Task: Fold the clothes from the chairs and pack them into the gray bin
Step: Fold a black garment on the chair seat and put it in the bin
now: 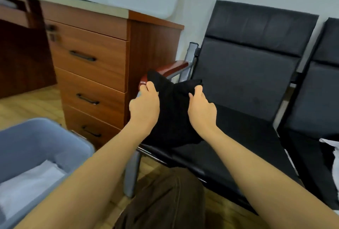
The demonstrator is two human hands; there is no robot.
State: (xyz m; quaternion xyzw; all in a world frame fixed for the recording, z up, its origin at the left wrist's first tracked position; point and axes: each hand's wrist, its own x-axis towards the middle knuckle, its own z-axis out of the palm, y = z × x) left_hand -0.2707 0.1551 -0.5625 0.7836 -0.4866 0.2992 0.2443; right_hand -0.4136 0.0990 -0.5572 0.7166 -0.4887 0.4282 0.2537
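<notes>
A black garment (173, 111) hangs between my two hands above the front left of a black padded chair (253, 74). My left hand (145, 105) pinches its upper left corner near the chair's red-brown armrest (170, 69). My right hand (201, 107) grips its upper right corner. The garment's lower part rests on the seat edge. The gray bin (69, 137) stands at lower left, with white folded cloth (31, 183) inside.
A wooden drawer unit (91, 74) stands left of the chair, behind the bin. A second black chair (319, 89) is at the right with a white cloth (332, 148) on its seat. My brown-trousered knee (165, 201) is below. The floor is wood.
</notes>
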